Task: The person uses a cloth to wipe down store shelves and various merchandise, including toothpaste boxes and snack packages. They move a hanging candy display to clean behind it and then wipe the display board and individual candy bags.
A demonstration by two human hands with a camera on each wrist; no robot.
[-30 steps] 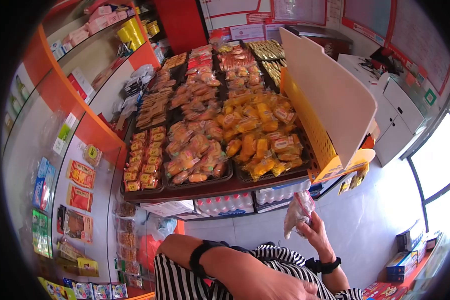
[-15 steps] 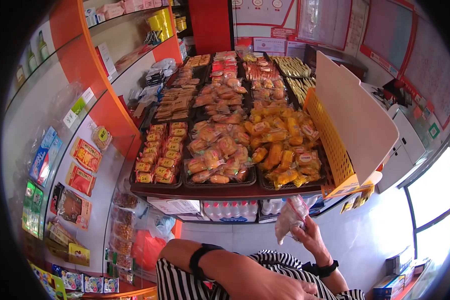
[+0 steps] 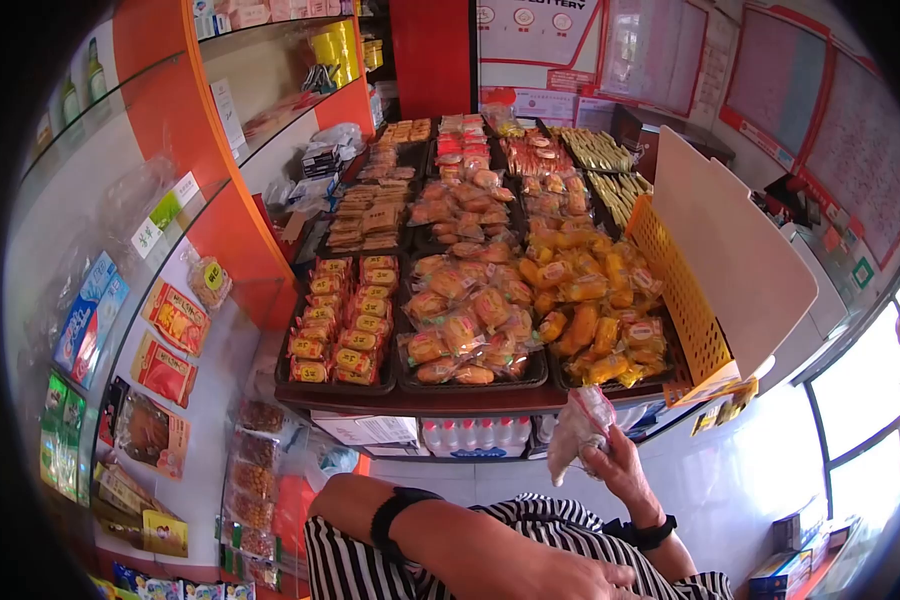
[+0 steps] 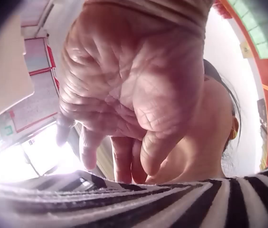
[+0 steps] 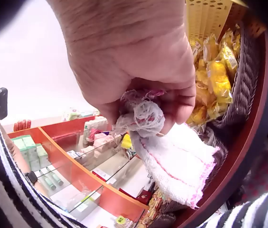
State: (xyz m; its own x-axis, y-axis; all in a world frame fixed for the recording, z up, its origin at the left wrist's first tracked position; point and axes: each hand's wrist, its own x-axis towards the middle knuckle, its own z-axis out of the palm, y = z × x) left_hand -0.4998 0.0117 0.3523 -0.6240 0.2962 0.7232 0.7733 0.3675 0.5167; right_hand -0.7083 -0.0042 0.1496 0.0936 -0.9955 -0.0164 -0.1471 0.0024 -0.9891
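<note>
In the head view my right hand (image 3: pixel 622 468) grips a crumpled white cloth (image 3: pixel 582 432) in front of the display table. The right wrist view shows the white cloth (image 5: pixel 176 164) with pink edging hanging below the fingers, and a bunched, net-like wad (image 5: pixel 145 118) pinched beside it. My left forearm crosses the body, and the left hand (image 3: pixel 560 578) lies against the striped shirt (image 3: pixel 345 560). From the left wrist, this left hand (image 4: pixel 129 90) has its palm bare and fingers loosely bent, tips right at the striped cloth; it holds nothing.
Black trays of wrapped breads (image 3: pixel 470 335) and yellow-wrapped snacks (image 3: pixel 610 345) cover the table (image 3: pixel 440 402). A yellow perforated basket (image 3: pixel 675 290) with a white board (image 3: pixel 725 250) stands at its right edge. Orange-framed shelves (image 3: pixel 240 225) rise at left; bottled packs (image 3: pixel 475 435) sit underneath.
The head view has turned left and tilted, so the table and trays sit farther right and lower in it. Both hands keep nearly the same pose, the cloth still in the right one.
</note>
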